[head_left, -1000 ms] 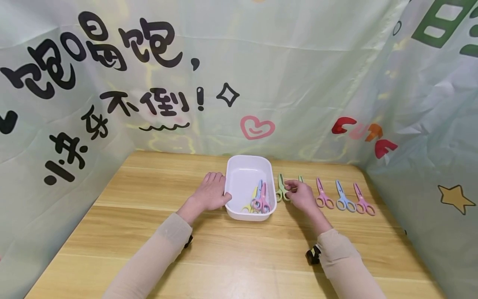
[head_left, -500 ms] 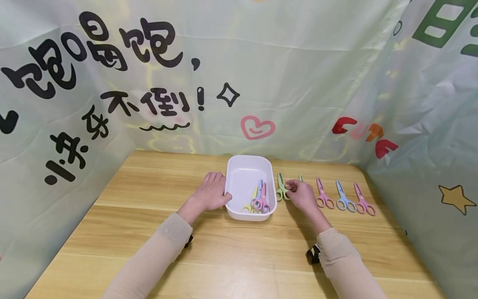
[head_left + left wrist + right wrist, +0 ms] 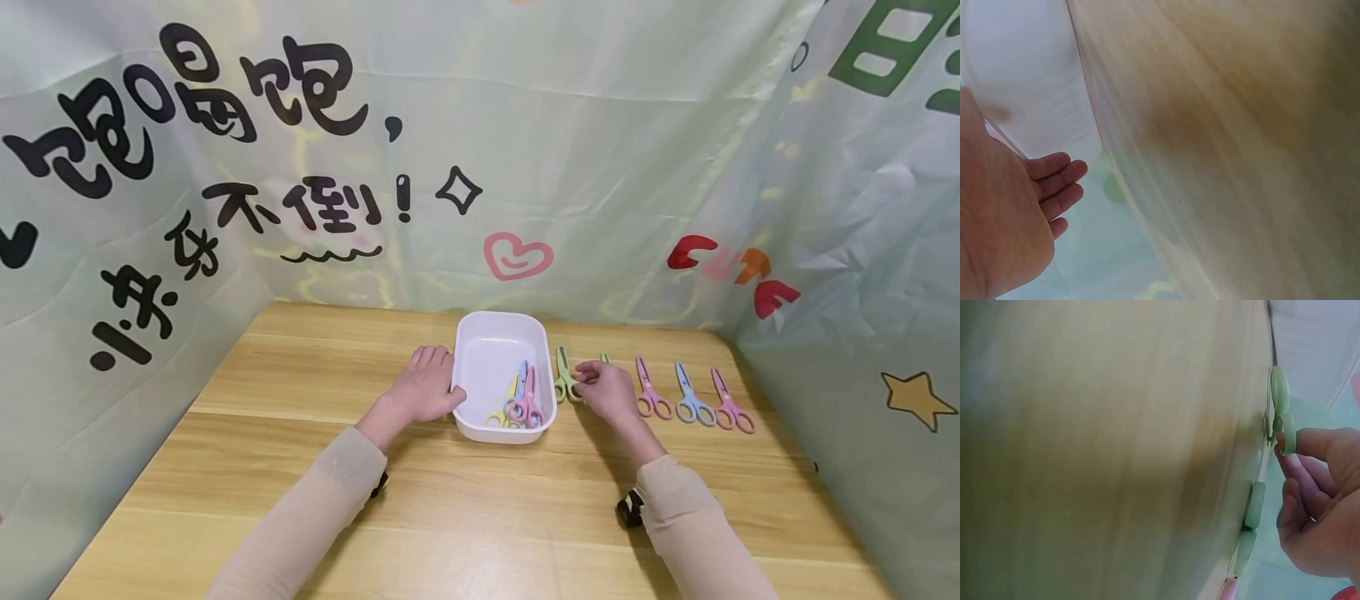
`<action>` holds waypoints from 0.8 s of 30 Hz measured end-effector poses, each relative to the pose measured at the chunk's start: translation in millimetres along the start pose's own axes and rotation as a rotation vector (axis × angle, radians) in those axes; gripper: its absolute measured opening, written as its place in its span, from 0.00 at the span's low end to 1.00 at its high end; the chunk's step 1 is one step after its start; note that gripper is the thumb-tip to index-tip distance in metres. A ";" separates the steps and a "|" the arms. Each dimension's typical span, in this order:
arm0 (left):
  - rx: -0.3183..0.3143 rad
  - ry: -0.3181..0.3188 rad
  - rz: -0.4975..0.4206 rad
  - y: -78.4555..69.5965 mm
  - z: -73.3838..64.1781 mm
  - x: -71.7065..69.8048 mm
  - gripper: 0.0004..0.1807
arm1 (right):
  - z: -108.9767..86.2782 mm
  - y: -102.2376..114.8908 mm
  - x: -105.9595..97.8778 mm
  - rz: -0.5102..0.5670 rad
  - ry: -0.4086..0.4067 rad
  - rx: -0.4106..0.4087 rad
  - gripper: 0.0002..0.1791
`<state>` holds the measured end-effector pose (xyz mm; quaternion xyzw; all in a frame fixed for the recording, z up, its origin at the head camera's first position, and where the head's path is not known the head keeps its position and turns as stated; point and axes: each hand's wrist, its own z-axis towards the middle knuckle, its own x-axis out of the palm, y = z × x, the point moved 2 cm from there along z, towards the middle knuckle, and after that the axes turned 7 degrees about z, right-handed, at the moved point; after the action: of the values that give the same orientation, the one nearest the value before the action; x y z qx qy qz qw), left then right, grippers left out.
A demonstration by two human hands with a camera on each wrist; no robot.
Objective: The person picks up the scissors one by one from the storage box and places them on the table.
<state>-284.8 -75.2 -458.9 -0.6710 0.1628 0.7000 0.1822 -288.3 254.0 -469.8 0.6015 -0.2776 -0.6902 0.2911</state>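
Green scissors (image 3: 566, 378): at the fingertips of the right hand (image 3: 609, 393), between it and the white box (image 3: 502, 437). Right hand pinches one handle ring; blades point away from the person. Cannot tell whether the pair is clear of the wooden table (image 3: 480, 517). Second green pair (image 3: 604, 357): beside the right hand, partly hidden by it in the head view. To that hand's right, in a row: pink pair (image 3: 649, 392), blue pair (image 3: 691, 400), another pink pair (image 3: 727, 403). Left hand (image 3: 423, 385) holds the box's near wall, thumb over the rim, other fingers extended outside. Inside the box, between the hands: yellow, blue and pink scissors (image 3: 531, 396), overlapping. Beyond both hands: printed cloth (image 3: 600, 175).
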 end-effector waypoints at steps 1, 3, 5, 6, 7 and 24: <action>0.000 0.000 -0.002 0.0 0.1 0.1 0.35 | -0.1 -0.6 -0.4 0.005 0.000 0.005 0.17; 0.000 -0.001 -0.009 0.1 0.2 0.4 0.35 | -0.1 -2.1 -1.1 0.017 0.001 0.012 0.17; 0.000 0.001 -0.012 0.2 0.4 0.6 0.35 | -0.1 -3.0 -1.6 0.017 0.000 0.015 0.16; 0.000 0.003 -0.013 0.3 0.4 0.7 0.35 | 0.0 -3.4 -1.9 0.017 0.000 0.017 0.16; 0.000 0.003 -0.015 0.3 0.5 0.6 0.35 | 0.1 -3.6 -2.1 0.012 -0.001 0.018 0.16; -0.001 -0.001 -0.021 -0.1 0.6 1.0 0.35 | 2.9 -9.0 -2.8 -0.092 -0.002 0.037 0.13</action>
<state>-285.4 -74.9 -459.9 -0.6725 0.1555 0.6984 0.1893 -291.4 262.2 -474.2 0.6181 -0.2624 -0.6984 0.2476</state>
